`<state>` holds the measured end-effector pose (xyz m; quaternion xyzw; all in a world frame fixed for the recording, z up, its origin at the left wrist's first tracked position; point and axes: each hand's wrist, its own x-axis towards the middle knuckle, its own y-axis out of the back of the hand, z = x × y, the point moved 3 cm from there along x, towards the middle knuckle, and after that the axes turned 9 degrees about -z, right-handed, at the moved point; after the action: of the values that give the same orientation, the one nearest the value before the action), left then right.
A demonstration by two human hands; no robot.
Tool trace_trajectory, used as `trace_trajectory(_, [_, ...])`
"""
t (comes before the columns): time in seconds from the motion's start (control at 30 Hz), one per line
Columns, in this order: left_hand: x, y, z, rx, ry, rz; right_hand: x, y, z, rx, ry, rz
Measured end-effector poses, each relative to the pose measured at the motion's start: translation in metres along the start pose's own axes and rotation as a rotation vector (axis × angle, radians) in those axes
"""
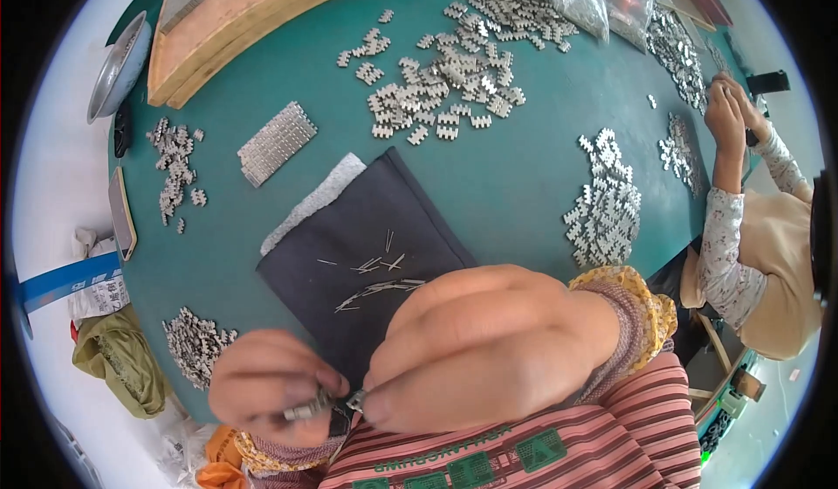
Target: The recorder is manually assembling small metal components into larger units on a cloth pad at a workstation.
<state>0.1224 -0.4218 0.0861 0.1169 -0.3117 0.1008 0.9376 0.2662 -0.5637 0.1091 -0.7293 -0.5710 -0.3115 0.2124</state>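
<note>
Close to my lap, my left hand (pixel 262 389) pinches a short metal chain-link piece (pixel 305 409), slightly blurred. Beside it, my right hand (pixel 493 341) is closed with a small metal link (pixel 356 401) showing at its fingertips. The two pieces are near each other; a narrow gap seems to lie between them. Just beyond my hands a dark cloth (pixel 301 271) lies over a light grey pad (pixel 312 201). Several thin metal pins (pixel 371 288) are scattered on the cloth, some partly behind my right hand.
Loose toothed links lie in heaps: a far heap (pixel 445 79), a right heap (pixel 604 197), a left heap (pixel 175 166) and a near-left heap (pixel 196 345). A joined link slab (pixel 278 143) lies left of centre. A wooden board (pixel 262 9) borders the far left. Another person's hands (pixel 729 114) work at right.
</note>
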Motion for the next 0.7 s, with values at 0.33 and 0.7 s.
trace_trajectory(0.33, [0.035,-0.009,0.016,-0.053,0.036,-0.250,-0.006,-0.006,-0.005,-0.255,0.260,0.106])
trace_trajectory(0.7, [0.035,-0.004,0.022,-0.121,-0.024,-0.377,-0.013,0.003,-0.012,0.072,0.113,-0.043])
